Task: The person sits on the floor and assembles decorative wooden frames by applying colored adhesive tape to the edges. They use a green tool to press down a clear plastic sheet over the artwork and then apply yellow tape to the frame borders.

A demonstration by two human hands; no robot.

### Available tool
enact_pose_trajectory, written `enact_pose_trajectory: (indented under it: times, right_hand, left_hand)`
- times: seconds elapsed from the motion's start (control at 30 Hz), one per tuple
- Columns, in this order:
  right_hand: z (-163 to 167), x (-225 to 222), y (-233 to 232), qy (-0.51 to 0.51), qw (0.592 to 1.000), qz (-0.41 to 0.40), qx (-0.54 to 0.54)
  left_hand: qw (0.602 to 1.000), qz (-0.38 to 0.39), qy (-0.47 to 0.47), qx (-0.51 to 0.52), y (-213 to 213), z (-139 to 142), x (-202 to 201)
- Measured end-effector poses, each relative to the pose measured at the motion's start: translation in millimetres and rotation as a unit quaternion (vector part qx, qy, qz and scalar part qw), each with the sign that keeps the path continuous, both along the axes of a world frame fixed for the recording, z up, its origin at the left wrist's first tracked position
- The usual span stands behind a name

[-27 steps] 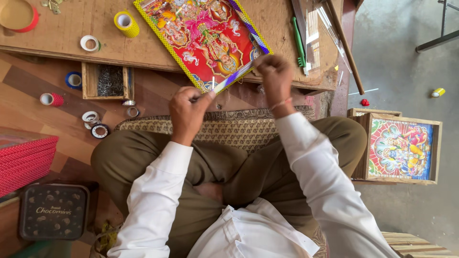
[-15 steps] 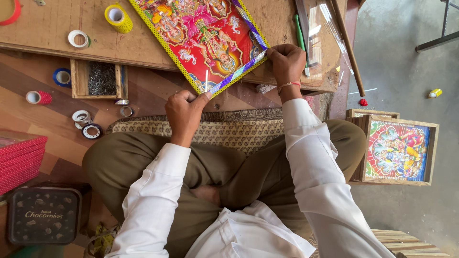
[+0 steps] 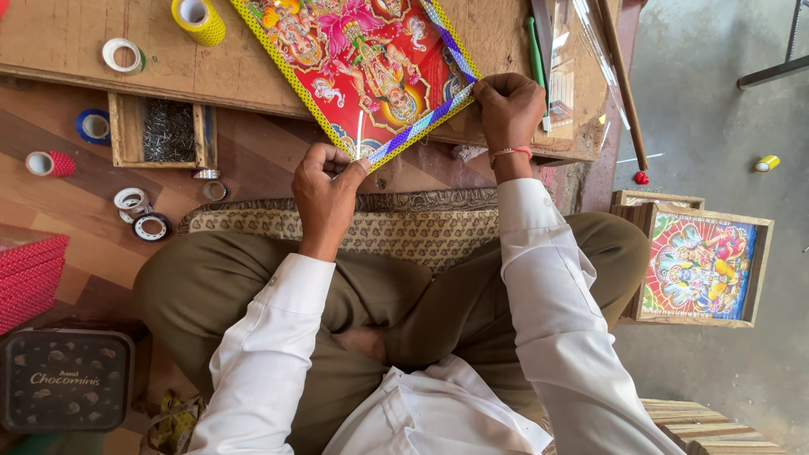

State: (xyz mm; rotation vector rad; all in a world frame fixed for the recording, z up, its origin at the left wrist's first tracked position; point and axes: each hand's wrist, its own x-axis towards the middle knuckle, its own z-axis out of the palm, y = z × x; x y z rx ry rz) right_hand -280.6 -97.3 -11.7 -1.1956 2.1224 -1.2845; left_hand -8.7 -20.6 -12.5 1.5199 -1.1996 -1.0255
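Observation:
A bright red picture [image 3: 362, 59] with a yellow dotted border lies tilted on a low wooden board [image 3: 253, 76]. A shiny purple tape strip [image 3: 421, 125] runs along its near edge. My left hand [image 3: 324, 185] pinches the strip's lower end at the picture's near corner. My right hand [image 3: 508, 105] presses the strip's upper end onto the picture's right corner. I sit cross-legged on a patterned mat [image 3: 379, 223], in olive trousers and white sleeves.
Tape rolls lie about: yellow [image 3: 198, 18], white [image 3: 120, 54], blue [image 3: 93, 126], red [image 3: 50, 163], and others [image 3: 141, 215]. A small wooden box of nails [image 3: 167, 131] sits left. A framed picture [image 3: 698, 265] stands at right. A dark tin [image 3: 66, 379] is at lower left.
My right hand has slid up and right along the picture's edge, stretching the purple strip. The left hand stays pinched at the near corner.

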Motion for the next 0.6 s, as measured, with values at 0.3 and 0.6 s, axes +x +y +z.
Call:
enact_pose_trajectory:
  times: [0.3, 0.6]
  right_hand:
    - [-9, -2, -8, 0.030, 0.999, -0.021, 0.008]
    - [-14, -5, -21, -0.017, 0.998, 0.030, -0.051]
  left_hand:
    - [1.000, 0.000, 0.019, 0.011, -8, 4, -2]
    - [0.999, -0.008, 0.040, 0.004, -24, 4, -3]
